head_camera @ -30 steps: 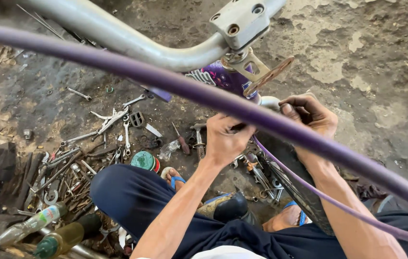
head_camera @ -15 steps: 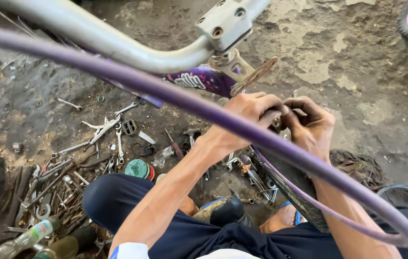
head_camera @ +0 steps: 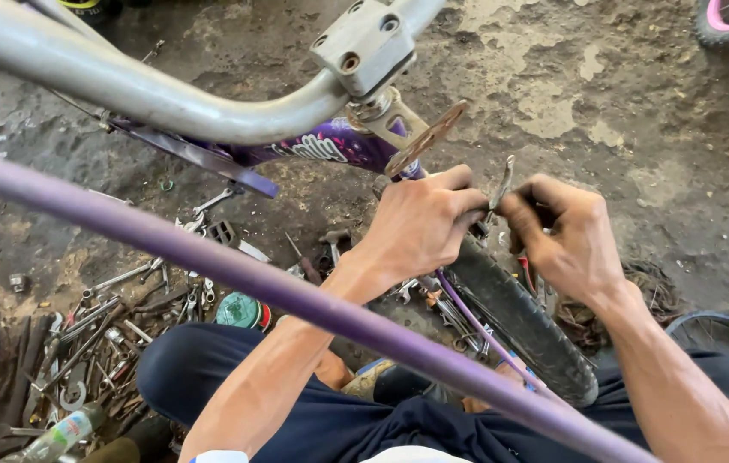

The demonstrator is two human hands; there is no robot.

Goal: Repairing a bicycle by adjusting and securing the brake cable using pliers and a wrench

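Above the black front tyre (head_camera: 519, 317), just below the handlebar (head_camera: 150, 90), both hands close on a small metal brake piece (head_camera: 500, 184): left hand (head_camera: 420, 227) pinching its side, right hand (head_camera: 566, 236) gripping opposite. Likely stiff, light, greasy; best held by its edges.

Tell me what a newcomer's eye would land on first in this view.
First the purple tube slanting across the foreground, with the grey handlebar above it. Just beyond, the left hand and right hand meet on a small metal part above the black tyre. At lower left, scattered wrenches cover the dirt floor.
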